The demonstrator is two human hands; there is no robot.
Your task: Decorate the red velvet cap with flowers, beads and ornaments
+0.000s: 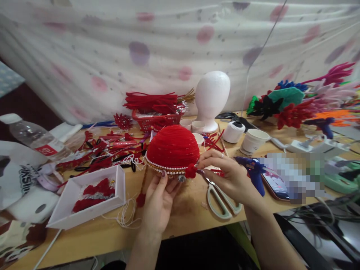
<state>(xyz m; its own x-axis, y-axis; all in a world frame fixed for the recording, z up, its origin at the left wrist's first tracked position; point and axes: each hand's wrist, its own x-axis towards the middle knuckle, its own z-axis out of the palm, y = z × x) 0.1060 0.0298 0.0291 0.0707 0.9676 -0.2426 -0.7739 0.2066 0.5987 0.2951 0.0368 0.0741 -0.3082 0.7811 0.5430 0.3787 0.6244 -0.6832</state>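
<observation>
A domed red cap (173, 146) is held above the table, its lower edge trimmed with white and gold beads. My left hand (160, 198) grips that edge from below, thumb on the bead trim. At the cap's right side, my right hand (225, 172) has its thumb and forefinger pinched at a small red fuzzy flower (191, 171), which touches the trim. A round silvery ornament (181, 179) sits beside the flower. Scissors with pale handles (222, 202) lie below my right hand. Close to its wrist rests a blue glue gun (254, 170).
On the left stand a white box (86, 217) with red pieces and a plastic bottle (36, 138). Behind are a red basket (157, 122), a white foam head (212, 97), a thread spool (234, 132) and a paper cup (254, 141). A phone (275, 183) lies right.
</observation>
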